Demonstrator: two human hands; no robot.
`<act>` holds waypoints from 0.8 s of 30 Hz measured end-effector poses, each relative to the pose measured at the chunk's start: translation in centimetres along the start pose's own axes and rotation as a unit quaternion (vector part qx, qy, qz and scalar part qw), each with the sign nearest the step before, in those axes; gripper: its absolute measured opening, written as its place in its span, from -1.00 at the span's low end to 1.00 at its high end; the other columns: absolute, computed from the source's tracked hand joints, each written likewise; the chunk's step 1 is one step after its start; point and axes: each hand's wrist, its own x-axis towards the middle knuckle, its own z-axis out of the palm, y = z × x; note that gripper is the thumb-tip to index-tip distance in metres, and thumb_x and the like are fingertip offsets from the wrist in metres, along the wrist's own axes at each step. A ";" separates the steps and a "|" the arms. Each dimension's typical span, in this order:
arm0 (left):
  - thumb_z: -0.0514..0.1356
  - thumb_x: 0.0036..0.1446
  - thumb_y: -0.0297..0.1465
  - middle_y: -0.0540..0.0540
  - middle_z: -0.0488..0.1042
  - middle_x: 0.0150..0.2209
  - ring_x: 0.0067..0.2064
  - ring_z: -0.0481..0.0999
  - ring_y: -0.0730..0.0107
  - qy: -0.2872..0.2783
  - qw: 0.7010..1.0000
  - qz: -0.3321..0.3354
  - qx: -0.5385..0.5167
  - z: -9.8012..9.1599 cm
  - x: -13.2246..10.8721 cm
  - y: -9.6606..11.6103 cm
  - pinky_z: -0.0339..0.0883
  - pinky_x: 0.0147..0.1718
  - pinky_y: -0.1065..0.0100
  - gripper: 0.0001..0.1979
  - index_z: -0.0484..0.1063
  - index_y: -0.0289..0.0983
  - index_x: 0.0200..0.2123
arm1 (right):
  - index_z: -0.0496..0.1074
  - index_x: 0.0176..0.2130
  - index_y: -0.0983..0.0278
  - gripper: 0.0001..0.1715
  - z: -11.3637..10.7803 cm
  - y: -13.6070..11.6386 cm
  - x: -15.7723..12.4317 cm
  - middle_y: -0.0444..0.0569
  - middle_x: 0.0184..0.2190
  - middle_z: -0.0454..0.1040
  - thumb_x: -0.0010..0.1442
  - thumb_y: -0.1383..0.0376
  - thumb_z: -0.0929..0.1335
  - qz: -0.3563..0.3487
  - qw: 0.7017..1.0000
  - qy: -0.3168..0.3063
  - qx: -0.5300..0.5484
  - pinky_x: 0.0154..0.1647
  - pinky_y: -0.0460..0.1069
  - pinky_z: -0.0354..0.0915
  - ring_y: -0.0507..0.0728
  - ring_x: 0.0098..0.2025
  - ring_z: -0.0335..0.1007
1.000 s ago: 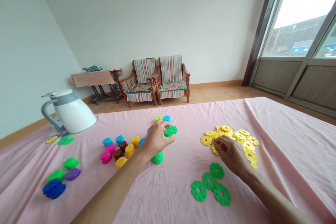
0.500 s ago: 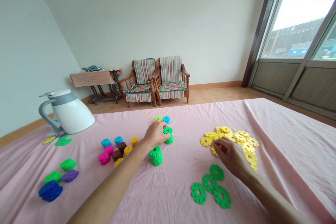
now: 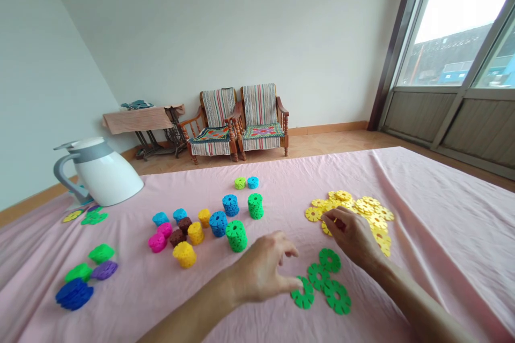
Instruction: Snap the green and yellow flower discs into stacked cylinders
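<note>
Green discs (image 3: 313, 275), flat on pink cloth (image 3: 281, 327). Left hand (image 3: 261, 268) spread, thumb over leftmost disc (image 3: 308, 300). Right hand (image 3: 354, 233) bunched at yellow discs (image 3: 376, 221); whether pinching one, cannot tell. Green stacks (image 3: 236, 240) beyond, long axes vertical. Outside, blue panel (image 3: 454, 75); marks unreadable.

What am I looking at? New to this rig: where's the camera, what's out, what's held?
No machine: one person works bare-handed, filmed by a head-worn camera looking forward and down. On the pink tablecloth stand coloured stacks of notched plastic discs and a white jug. Loose green discs and a pile of yellow discs lie toward the right. The left hand is open and empty near the loose green discs. The right hand is at the yellow pile; whether it grips a disc is hidden.
</note>
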 end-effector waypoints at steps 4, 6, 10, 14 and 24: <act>0.35 -0.17 -0.29 -0.05 0.37 -0.24 -0.22 0.39 0.29 -0.039 0.999 -0.010 0.018 2.2 -1.1 1.5 0.29 -0.26 0.37 -0.59 0.41 -0.22 -0.18 | 0.46 -0.43 0.25 -0.66 0.0 0.1 0.0 -0.09 -0.53 0.40 0.18 0.17 0.20 0.002 1.000 0.005 0.000 -0.49 -0.06 0.15 0.04 -0.53 0.27; 0.32 -0.13 -0.33 -0.07 0.36 -0.23 -0.18 0.38 0.26 -0.036 0.999 -0.018 0.028 2.6 -1.2 1.6 0.28 -0.21 0.35 -0.64 0.41 -0.23 -0.19 | 0.45 -0.43 0.25 -0.67 0.0 0.0 -0.1 -0.09 -0.53 0.40 0.18 0.17 0.21 0.006 1.000 0.003 0.001 -0.50 -0.06 0.14 0.04 -0.54 0.27; 0.28 -0.14 -0.39 -0.07 0.37 -0.27 -0.21 0.38 0.25 -0.028 0.998 -0.018 0.047 3.2 -0.9 1.6 0.29 -0.25 0.33 -0.72 0.39 -0.24 -0.27 | 0.46 -0.43 0.25 -0.66 0.0 0.1 -0.1 -0.08 -0.53 0.40 0.18 0.17 0.20 0.007 1.000 -0.002 0.003 -0.50 -0.06 0.15 0.04 -0.54 0.27; 0.24 -0.22 -0.44 -0.06 0.37 -0.32 -0.24 0.36 0.26 0.002 0.998 -0.016 0.058 2.8 -1.0 2.2 0.29 -0.29 0.35 -0.78 0.36 -0.25 -0.39 | 0.46 -0.43 0.24 -0.66 0.0 0.2 -0.1 -0.07 -0.53 0.41 0.17 0.17 0.20 0.000 1.000 -0.003 0.006 -0.50 -0.06 0.17 0.05 -0.53 0.28; 0.15 -0.09 -0.46 -0.03 0.40 -0.24 -0.27 0.40 0.37 0.223 0.967 -0.109 0.064 -6.5 -3.2 -3.0 0.29 -0.31 0.38 -0.71 0.41 -0.20 -0.22 | 0.44 -0.45 0.24 -0.71 0.2 0.4 -0.1 -0.09 -0.52 0.42 0.17 0.23 0.21 -0.001 1.000 -0.013 -0.009 -0.48 -0.07 0.16 0.04 -0.52 0.30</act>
